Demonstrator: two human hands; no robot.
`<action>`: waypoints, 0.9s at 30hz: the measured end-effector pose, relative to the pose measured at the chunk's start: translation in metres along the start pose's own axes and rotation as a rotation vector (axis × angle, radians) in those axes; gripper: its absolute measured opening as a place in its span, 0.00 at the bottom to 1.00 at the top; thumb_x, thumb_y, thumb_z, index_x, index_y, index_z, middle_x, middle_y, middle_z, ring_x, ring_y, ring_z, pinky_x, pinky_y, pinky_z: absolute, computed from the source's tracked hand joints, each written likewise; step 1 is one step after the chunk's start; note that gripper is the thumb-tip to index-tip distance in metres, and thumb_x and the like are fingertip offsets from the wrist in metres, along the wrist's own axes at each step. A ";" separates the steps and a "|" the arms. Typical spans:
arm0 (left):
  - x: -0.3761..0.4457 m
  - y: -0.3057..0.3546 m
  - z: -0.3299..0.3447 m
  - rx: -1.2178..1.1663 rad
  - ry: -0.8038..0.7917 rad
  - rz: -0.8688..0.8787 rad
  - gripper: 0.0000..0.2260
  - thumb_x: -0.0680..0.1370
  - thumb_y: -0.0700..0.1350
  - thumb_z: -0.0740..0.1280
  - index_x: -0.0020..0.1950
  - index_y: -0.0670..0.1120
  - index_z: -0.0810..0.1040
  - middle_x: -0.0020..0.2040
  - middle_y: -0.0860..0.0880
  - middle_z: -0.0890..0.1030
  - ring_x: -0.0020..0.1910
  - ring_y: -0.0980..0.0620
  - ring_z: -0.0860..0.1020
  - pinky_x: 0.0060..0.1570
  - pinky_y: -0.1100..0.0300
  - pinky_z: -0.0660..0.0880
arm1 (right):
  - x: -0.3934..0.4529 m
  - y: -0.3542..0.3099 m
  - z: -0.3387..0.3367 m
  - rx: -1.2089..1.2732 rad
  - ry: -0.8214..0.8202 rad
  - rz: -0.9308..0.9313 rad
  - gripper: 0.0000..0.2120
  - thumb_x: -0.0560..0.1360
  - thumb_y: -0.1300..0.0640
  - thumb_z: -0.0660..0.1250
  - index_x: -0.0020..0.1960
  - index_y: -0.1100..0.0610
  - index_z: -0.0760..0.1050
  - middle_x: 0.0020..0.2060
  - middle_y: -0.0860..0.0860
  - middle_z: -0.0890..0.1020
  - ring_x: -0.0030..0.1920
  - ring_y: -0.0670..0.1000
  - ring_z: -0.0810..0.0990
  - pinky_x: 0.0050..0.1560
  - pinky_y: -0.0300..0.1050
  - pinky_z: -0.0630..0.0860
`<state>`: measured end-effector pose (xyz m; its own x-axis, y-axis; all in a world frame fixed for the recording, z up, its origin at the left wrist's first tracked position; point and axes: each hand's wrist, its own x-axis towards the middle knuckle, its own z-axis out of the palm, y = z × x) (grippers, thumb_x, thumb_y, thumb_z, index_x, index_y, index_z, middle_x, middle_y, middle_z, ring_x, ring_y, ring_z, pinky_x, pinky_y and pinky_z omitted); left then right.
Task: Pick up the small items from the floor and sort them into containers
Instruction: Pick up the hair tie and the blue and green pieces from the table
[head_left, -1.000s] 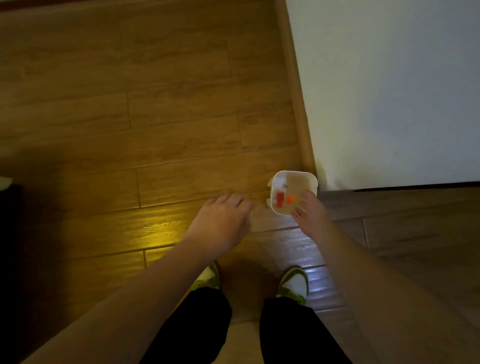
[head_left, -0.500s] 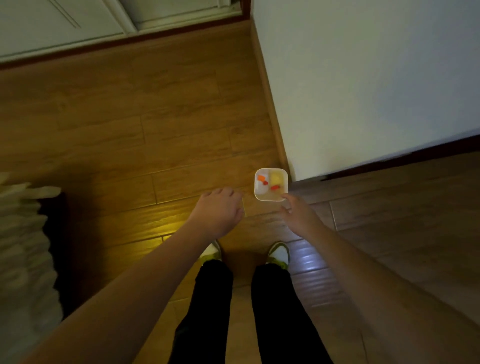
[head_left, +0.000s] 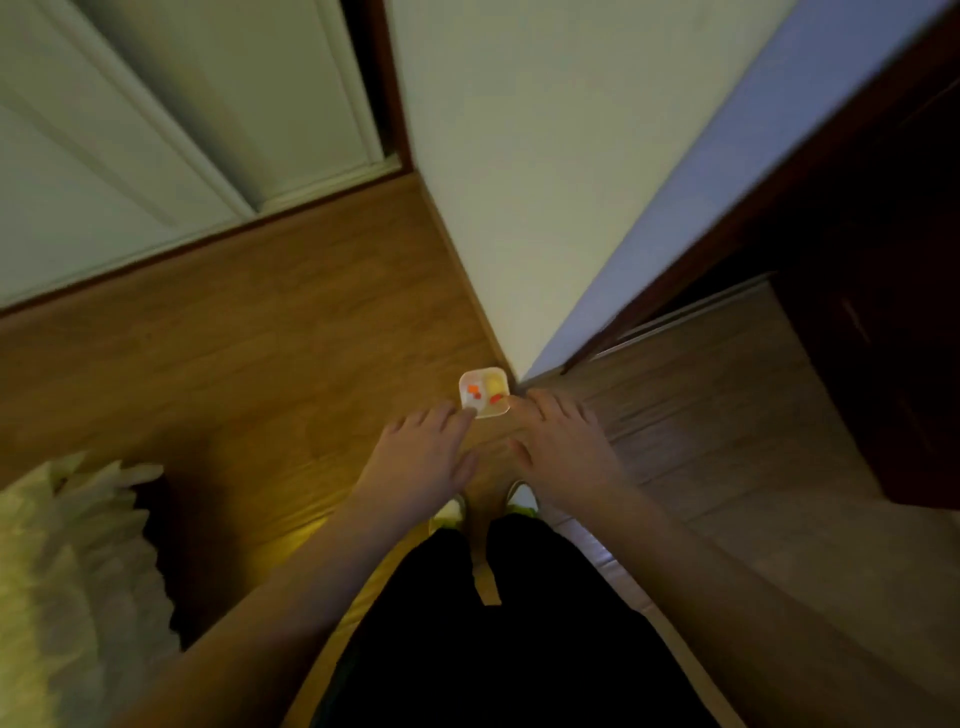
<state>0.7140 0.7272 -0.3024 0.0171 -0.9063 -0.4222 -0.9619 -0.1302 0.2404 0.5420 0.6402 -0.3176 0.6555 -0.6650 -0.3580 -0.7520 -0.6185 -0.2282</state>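
Floor: warm wood-plank floor (head_left: 249, 364) in dim light, meeting a pale wall corner (head_left: 519, 208) that juts toward the person.
Left hand: left hand (head_left: 423, 460) reaches forward and down, fingers spread and nearly straight, holding nothing; its fingertips appear to lie at the near left rim of the container, though the view cannot settle whether they touch.
Right hand: right hand (head_left: 563, 454) likewise relaxed and empty, fingertips at the container's right side, just beside the rim.
Container: small white square container (head_left: 483, 375) on the floor, tucked against the foot of the wall corner, between the two hands.
Contents: orange-red pieces (head_left: 474, 390) and a yellow item (head_left: 495, 384) inside; their exact kinds are too small to tell.
Risk: the container looks light, so an uneven lift from two sides would likely tip it and spill the sorted pieces; a push forward would jam it against the corner.
Obstacles: the wall corner crowds the far side, leaving little room for fingers there.
Surroundings: white panelled door (head_left: 156, 130) upper left, dark wooden furniture (head_left: 883, 312) right, pale fluffy textile (head_left: 62, 571) lower left, person's dark trousers (head_left: 519, 623) and shoes below.
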 end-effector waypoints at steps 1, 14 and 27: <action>-0.005 0.007 -0.008 0.018 0.007 0.046 0.24 0.80 0.59 0.55 0.75 0.52 0.60 0.71 0.51 0.68 0.68 0.47 0.69 0.62 0.50 0.69 | -0.011 0.000 -0.012 -0.015 0.034 0.023 0.25 0.76 0.47 0.61 0.71 0.53 0.66 0.64 0.54 0.75 0.64 0.57 0.73 0.61 0.54 0.71; -0.010 0.117 -0.092 0.228 0.095 0.654 0.27 0.80 0.64 0.46 0.75 0.53 0.58 0.75 0.49 0.61 0.74 0.49 0.60 0.67 0.48 0.64 | -0.159 0.013 -0.079 0.106 0.364 0.553 0.24 0.81 0.43 0.54 0.74 0.49 0.60 0.69 0.50 0.71 0.70 0.51 0.69 0.69 0.49 0.65; -0.067 0.355 -0.041 0.397 0.028 1.125 0.28 0.80 0.64 0.49 0.77 0.54 0.53 0.76 0.51 0.62 0.74 0.51 0.60 0.69 0.51 0.61 | -0.389 0.057 -0.023 0.231 0.516 1.220 0.28 0.80 0.40 0.53 0.75 0.51 0.60 0.69 0.51 0.71 0.67 0.51 0.71 0.66 0.48 0.68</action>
<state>0.3822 0.7255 -0.1528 -0.8881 -0.4418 -0.1270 -0.4584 0.8715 0.1743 0.2460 0.8542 -0.1707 -0.5237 -0.8488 -0.0729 -0.8311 0.5278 -0.1750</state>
